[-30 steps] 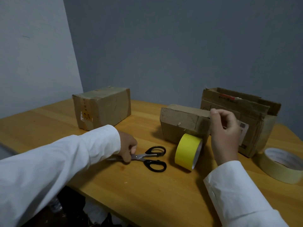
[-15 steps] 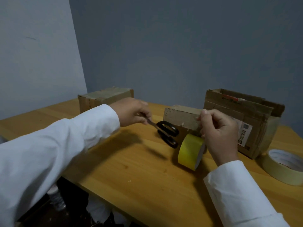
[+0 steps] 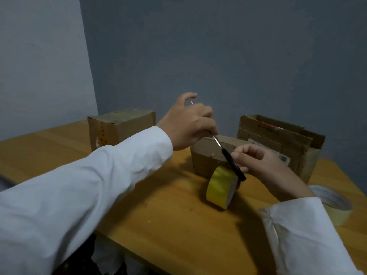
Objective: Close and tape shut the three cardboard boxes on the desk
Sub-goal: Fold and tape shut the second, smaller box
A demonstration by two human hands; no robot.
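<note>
Three cardboard boxes stand on the wooden desk (image 3: 158, 211). The left box (image 3: 123, 130) is closed with tape on top. The small middle box (image 3: 204, 155) is closed. The right box (image 3: 278, 139) has its flaps standing open. A yellow tape roll (image 3: 218, 185) stands on edge in front of the middle box. My left hand (image 3: 188, 124) grips the scissors (image 3: 232, 163) by the blades above the middle box, black handles pointing down to the right. My right hand (image 3: 266, 167) has its curled fingers at those handles.
A wide beige tape roll (image 3: 335, 207) lies flat near the desk's right edge. Grey walls stand close behind the boxes. The desk's front edge runs diagonally below my arms, with dark clutter under it.
My left hand picked the scissors up off the desk and carried them up and right to the middle box. My right hand left the box's top corner and met the handles.
</note>
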